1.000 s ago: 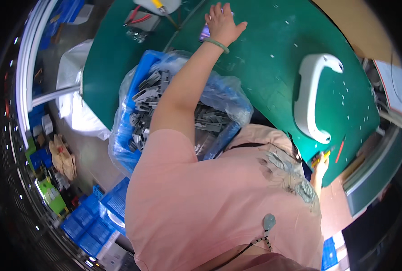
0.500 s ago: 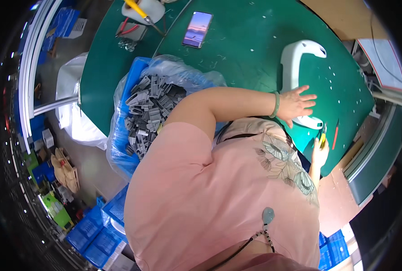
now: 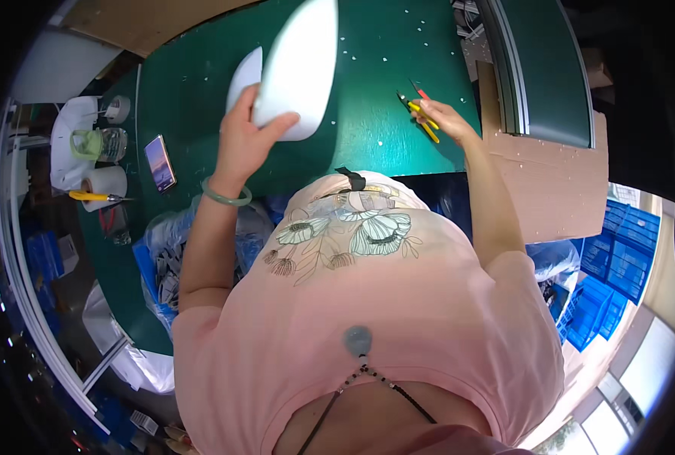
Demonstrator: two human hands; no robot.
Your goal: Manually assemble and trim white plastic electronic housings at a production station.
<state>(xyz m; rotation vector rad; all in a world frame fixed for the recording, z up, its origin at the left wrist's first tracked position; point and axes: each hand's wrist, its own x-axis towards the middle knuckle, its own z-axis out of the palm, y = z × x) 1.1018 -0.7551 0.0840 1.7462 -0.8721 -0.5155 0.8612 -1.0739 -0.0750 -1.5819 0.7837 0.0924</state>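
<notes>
My left hand [image 3: 248, 136] grips a curved white plastic part [image 3: 301, 72] and holds it raised over the green table [image 3: 383, 61]. Its thumb lies across the lower end, and the fingers behind are partly hidden. One broad, glossy side of the part faces me; a second white section shows left of the hand. On the right, my right hand [image 3: 449, 121] is closed on yellow-handled pliers [image 3: 426, 121], their dark jaws directed away from me to the left. A slim red-handled tool [image 3: 421, 93] lies on the table just beyond the pliers.
A phone [image 3: 160, 163] lies on the table at left, near a roll of white material [image 3: 104, 187] and a yellow-handled tool [image 3: 87, 196]. Close to my left arm stands a blue, plastic-lined bin [image 3: 146, 265] of grey parts. Cardboard [image 3: 549, 182] lies at right.
The view has swung right. The white part lay on the table under my spread left hand; now that hand grips and lifts it. My right hand still holds the pliers.
</notes>
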